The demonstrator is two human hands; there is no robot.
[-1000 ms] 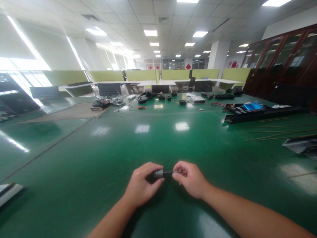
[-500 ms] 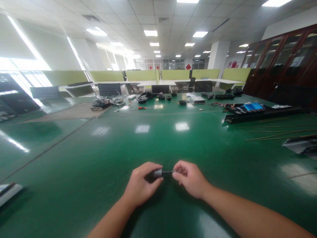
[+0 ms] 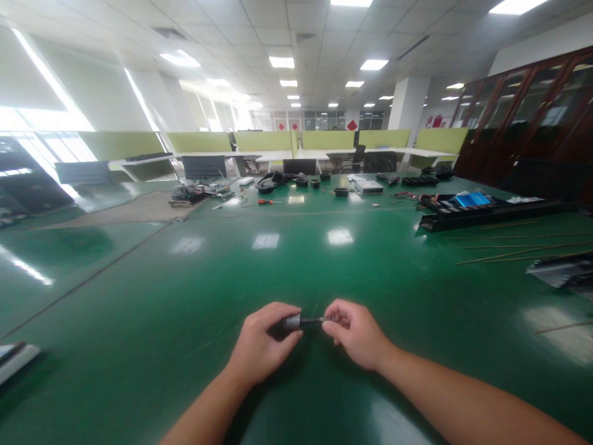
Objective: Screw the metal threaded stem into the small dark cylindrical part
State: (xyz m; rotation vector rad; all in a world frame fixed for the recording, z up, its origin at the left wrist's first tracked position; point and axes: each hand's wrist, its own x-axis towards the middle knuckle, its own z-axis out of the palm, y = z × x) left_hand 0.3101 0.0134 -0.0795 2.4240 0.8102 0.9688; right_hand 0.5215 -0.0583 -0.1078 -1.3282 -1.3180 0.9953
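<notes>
Low in the middle of the head view, my left hand is closed around a grey cylinder, its thumb below and fingers above. A thin dark shaft sticks out of the cylinder toward the right. At the shaft's far end my right hand pinches its tip between thumb and forefinger. What else lies inside the right fingers is too small to make out. Both hands are just above the green tabletop.
Farther back lie an orange-handled screwdriver, small black boxes and a white box. On the right are a long black tray and thin rods. A pale-edged object sits at the left edge.
My left hand has shifted slightly left with the cylinder, and a little more of the shaft shows between the hands. The right hand stays nearly in place.
</notes>
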